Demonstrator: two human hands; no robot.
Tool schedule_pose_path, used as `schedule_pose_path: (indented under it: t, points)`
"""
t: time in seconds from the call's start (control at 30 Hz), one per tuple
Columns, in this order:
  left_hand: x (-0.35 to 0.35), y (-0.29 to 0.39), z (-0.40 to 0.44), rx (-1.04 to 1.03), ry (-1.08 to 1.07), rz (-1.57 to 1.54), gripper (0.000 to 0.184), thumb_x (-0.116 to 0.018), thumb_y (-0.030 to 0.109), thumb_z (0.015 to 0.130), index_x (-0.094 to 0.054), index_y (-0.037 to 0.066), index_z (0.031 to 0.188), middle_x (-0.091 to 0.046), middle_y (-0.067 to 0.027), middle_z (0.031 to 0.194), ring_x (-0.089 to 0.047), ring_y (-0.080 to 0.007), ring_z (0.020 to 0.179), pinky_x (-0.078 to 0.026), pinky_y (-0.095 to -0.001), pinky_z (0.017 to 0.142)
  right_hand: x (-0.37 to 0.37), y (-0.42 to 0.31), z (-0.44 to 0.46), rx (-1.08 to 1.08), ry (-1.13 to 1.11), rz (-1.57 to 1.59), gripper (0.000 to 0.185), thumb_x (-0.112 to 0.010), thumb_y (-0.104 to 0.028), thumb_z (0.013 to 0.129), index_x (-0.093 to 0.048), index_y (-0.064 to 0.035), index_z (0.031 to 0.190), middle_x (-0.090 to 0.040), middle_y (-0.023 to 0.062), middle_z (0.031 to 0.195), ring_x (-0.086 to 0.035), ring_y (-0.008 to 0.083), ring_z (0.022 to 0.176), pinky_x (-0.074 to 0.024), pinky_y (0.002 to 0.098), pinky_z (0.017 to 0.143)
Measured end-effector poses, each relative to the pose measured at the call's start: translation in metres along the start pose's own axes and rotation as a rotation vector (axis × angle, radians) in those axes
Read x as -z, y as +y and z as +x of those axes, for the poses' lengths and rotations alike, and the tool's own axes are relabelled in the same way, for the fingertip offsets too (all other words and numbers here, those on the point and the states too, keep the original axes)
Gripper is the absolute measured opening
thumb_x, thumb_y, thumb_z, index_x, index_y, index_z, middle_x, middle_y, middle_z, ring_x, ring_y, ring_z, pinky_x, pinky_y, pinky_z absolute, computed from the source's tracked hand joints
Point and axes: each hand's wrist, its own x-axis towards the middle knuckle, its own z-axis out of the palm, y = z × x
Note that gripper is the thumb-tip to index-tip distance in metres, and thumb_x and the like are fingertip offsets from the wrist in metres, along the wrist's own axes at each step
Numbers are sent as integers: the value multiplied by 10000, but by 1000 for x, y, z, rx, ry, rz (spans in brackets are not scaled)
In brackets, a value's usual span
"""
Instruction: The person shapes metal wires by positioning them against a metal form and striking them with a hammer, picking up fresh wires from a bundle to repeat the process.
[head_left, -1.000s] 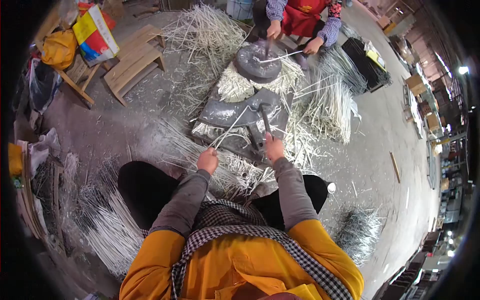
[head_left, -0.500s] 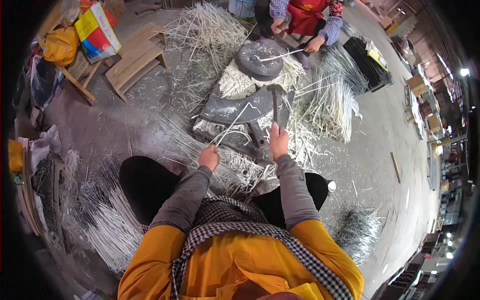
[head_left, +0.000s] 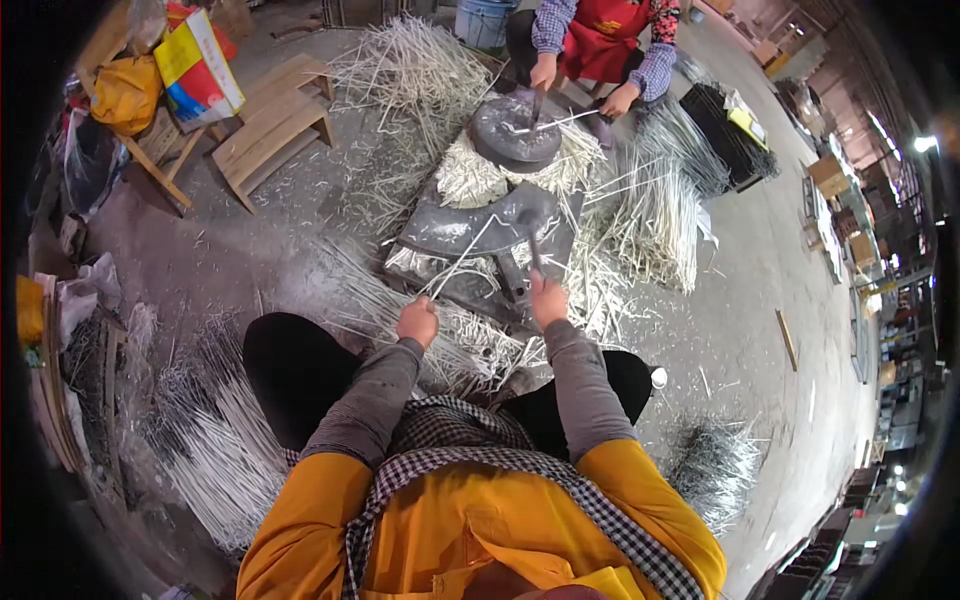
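My left hand [head_left: 418,322] is closed on the near end of a thin pale rod [head_left: 461,258], whose bent far end lies over a dark metal plate [head_left: 450,227]. My right hand [head_left: 548,301] grips the handle of a hammer [head_left: 534,232]; its head, blurred, is over the plate's right part, close to the rod's bent tip. Whether head and plate touch, I cannot tell. Beneath the plate, pale flat strips [head_left: 470,178] stick out. Beyond it stands a round dark block [head_left: 517,133], where a co-worker holds a tool and another pale rod.
The co-worker [head_left: 598,50] in a red apron sits across from me. Rod bundles lie at the right [head_left: 658,215], lower left [head_left: 228,460] and lower right [head_left: 715,468]. A wooden bench [head_left: 270,130] stands at the upper left, near a black crate [head_left: 722,125] at upper right.
My right hand raised the hammer and swung it back down toward the plate. My left hand has barely moved. The co-worker's tool hand has also moved back over the round block.
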Motion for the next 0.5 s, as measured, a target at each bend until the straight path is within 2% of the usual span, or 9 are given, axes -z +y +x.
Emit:
schedule_pose_path:
  t: [0.03, 0.13, 0.27, 0.3, 0.37, 0.43, 0.5]
  points:
    - [0, 1, -1, -5, 6, -4, 173, -511, 69, 739, -601, 32, 881, -631, -197, 822, -604, -367, 811, -452, -406, 690, -1, 6, 0, 7, 6, 0, 593, -474, -513, 879, -594, 67, 846, -600, 283, 727, -594, 456, 754, -445, 486, 703]
    - [2, 5, -1, 60, 0, 9, 169, -516, 71, 734, -601, 36, 876, -622, -205, 812, -593, -389, 816, -449, -418, 691, 7, -4, 3, -214, -160, 250, 594, -482, -512, 875, -605, 68, 866, -605, 275, 733, -604, 444, 753, -448, 480, 694]
    - [-1, 0, -1, -9, -1, -8, 160, -514, 81, 745, -603, 48, 873, -615, -208, 805, -583, -406, 812, -444, -443, 682, 17, -14, -1, -98, -17, 310, 589, -504, -508, 865, -623, 69, 880, -607, 268, 718, -615, 422, 738, -450, 465, 673]
    - [-1, 2, -1, -15, -1, -7, 160, -514, 81, 745, -603, 48, 873, -615, -208, 805, -583, -406, 812, -444, -443, 682, 8, 2, 1, -98, -11, 313, 589, -504, -508, 865, -623, 69, 880, -607, 268, 718, -615, 422, 738, -450, 465, 673]
    - [-1, 5, -3, 9, 7, 41, 149, -513, 147, 768, -595, 66, 863, -617, -214, 844, -572, -424, 845, -431, -493, 694, -27, 56, 10, -209, -150, 167, 576, -510, -495, 869, -625, 69, 876, -606, 262, 707, -611, 409, 712, -447, 452, 652]
    - [2, 6, 7, 17, 25, 64, 153, -512, 181, 779, -592, 76, 857, -619, -216, 863, -567, -433, 861, -425, -518, 699, -32, 55, 21, -251, -217, 98, 569, -513, -489, 870, -626, 69, 873, -605, 259, 701, -610, 403, 700, -446, 446, 642]
    - [-1, -1, 7, 16, -4, 59, 162, -508, 183, 791, -592, 75, 876, -616, -221, 876, -564, -438, 862, -430, -514, 701, -6, 29, 15, -303, -214, 199, 567, -514, -490, 871, -628, 65, 853, -605, 262, 703, -610, 409, 705, -447, 453, 644]
